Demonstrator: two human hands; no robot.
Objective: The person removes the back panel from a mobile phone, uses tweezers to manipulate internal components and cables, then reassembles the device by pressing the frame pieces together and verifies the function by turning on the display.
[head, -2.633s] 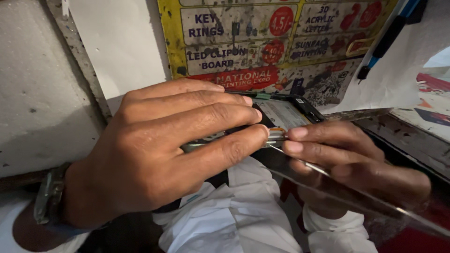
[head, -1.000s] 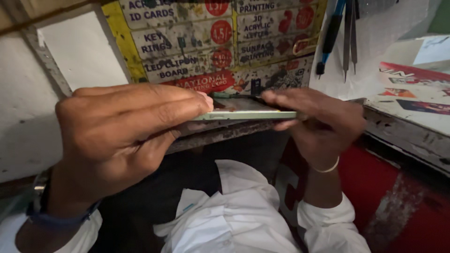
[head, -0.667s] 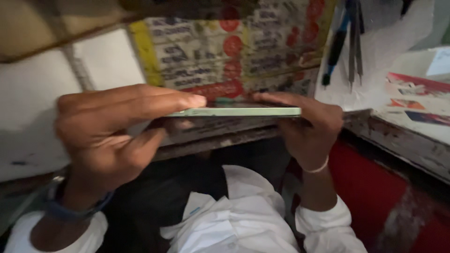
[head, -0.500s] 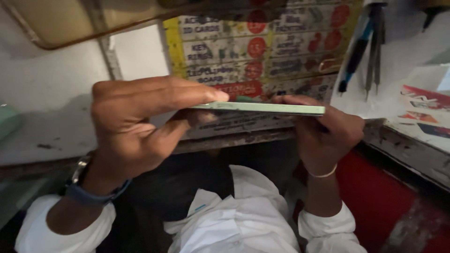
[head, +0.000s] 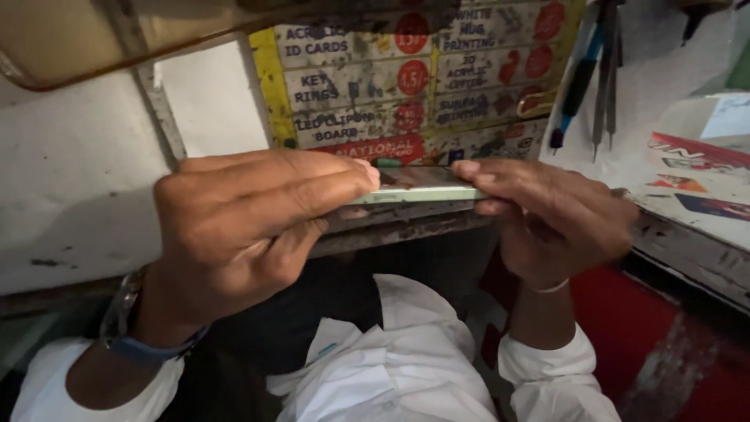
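Nearest me, at six o'clock, white shirt cuffs (head: 406, 375) and a blue-strapped wristwatch (head: 129, 328) at eight. My left hand (head: 250, 227) has its fingers (head: 312, 184) closed along one end of a thin pale-green slab with a glossy dark face (head: 418, 186), held edge-on at twelve o'clock; my right hand (head: 555, 219) pinches the other end. I judge it is held level to sight along the edge. Beyond, a worn bench (head: 687, 242) at three, a yellow printed sign (head: 406, 78) and hanging tools (head: 601, 70) at one.
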